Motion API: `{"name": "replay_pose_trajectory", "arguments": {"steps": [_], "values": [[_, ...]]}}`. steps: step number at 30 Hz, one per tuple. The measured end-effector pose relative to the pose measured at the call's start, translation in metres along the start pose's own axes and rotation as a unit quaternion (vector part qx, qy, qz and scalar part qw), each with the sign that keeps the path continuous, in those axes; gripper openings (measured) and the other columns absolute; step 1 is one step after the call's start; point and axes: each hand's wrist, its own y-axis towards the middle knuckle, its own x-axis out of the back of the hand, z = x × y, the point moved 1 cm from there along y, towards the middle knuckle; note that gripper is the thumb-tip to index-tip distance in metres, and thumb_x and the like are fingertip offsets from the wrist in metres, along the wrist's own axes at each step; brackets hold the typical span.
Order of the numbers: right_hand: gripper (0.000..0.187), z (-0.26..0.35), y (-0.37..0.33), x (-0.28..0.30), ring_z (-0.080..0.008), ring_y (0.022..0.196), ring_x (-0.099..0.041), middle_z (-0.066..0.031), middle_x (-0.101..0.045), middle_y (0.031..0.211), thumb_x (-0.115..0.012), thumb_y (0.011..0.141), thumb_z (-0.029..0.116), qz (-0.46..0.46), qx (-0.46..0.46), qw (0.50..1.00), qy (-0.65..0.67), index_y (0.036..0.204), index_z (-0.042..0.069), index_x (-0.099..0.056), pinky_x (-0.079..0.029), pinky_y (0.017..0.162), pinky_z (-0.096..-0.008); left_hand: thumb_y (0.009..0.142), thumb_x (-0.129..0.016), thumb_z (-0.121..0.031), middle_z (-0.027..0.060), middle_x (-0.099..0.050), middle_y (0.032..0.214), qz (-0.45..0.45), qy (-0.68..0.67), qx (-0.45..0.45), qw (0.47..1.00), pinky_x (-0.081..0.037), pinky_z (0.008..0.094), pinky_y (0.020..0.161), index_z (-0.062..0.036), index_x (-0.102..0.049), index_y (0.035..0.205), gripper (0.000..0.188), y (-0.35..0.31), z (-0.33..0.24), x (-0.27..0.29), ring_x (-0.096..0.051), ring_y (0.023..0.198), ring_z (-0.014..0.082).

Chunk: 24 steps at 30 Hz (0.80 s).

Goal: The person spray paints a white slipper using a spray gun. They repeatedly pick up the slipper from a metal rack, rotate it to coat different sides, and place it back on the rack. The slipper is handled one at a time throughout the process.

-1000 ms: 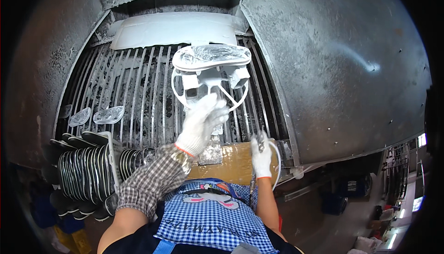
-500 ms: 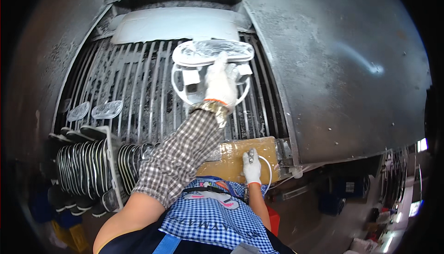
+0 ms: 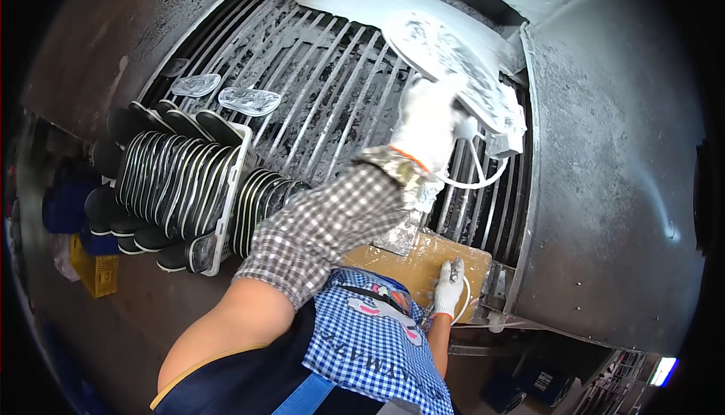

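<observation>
Where our left hand [image 3: 427,117] is: at the near edge of the white sole-shaped piece [image 3: 434,37]; glove is blurred, so we can't tell whether it grips or only touches.
White sole-shaped piece: over the white ringed stand [image 3: 483,183], above the far-right part of the grate [image 3: 321,101].
Our right hand [image 3: 448,294]: fingers closed round a metal tool [image 3: 455,270], over the brown board [image 3: 476,262]; white hose [image 3: 467,294] loops beside it.
Grate, left side: we see two clear-wrapped sole shapes [image 3: 250,101].
White crate [image 3: 242,147]: black soles [image 3: 162,185] packed in rows.
</observation>
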Motion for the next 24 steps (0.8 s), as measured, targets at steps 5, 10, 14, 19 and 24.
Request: {"name": "replay_pose_trajectory", "arguments": {"steps": [5,10,14,19,24], "values": [[0.059,0.004,0.001,-0.002,-0.0221,0.131,-0.061,-0.0161,-0.059,0.152,-0.061,0.109,0.024,0.024,0.016,0.999,-0.035,0.159,-0.003,-0.045,-0.046,0.111,-0.0318,0.095,-0.07,-0.003,0.0152,-0.071,0.122,-0.061,-0.188,-0.039,0.979,-0.062,0.0405,0.095,-0.0025,-0.063,0.133,0.039,0.01,0.011,0.097,-0.072,0.108,0.0259],[0.06,-0.011,0.006,-0.006,-0.0257,0.128,-0.065,-0.0181,-0.065,0.144,-0.065,0.107,0.022,0.007,0.036,0.999,0.002,0.159,0.0,-0.045,-0.048,0.111,-0.0356,0.1,-0.061,-0.006,0.0197,-0.06,0.144,-0.173,-0.389,0.117,0.897,-0.054,0.0569,0.11,-0.0014,-0.046,0.151,0.053,0.026,0.085,0.18,-0.061,0.132,0.0359],[0.06,-0.008,0.006,-0.006,-0.0248,0.128,-0.064,-0.0182,-0.064,0.145,-0.065,0.107,0.021,0.011,0.018,1.0,-0.011,0.16,0.0,-0.044,-0.047,0.111,-0.0351,0.102,-0.06,-0.015,0.0167,-0.068,0.129,-0.242,-0.359,0.179,0.883,-0.061,0.0517,0.095,-0.0009,-0.056,0.141,0.041,0.021,0.197,0.22,-0.07,0.116,0.031],[0.06,0.003,0.0,-0.006,-0.0253,0.13,-0.064,-0.0187,-0.064,0.146,-0.065,0.107,0.02,0.012,0.015,0.999,-0.036,0.16,0.0,-0.044,-0.047,0.112,-0.0351,0.102,-0.059,-0.015,0.0191,-0.069,0.133,-0.29,-0.376,0.336,0.813,-0.06,0.0515,0.098,-0.0017,-0.055,0.144,0.044,-0.007,0.285,0.223,-0.069,0.12,0.0354],[0.06,0.003,-0.002,-0.006,-0.0253,0.133,-0.063,-0.0187,-0.062,0.149,-0.064,0.107,0.019,0.005,0.024,0.998,-0.064,0.16,0.0,-0.044,-0.047,0.112,-0.0345,0.101,-0.06,-0.013,0.0214,-0.065,0.138,-0.256,-0.408,0.318,0.817,-0.058,0.0546,0.105,-0.0011,-0.05,0.147,0.049,-0.001,0.279,0.203,-0.068,0.122,0.0359]]}}
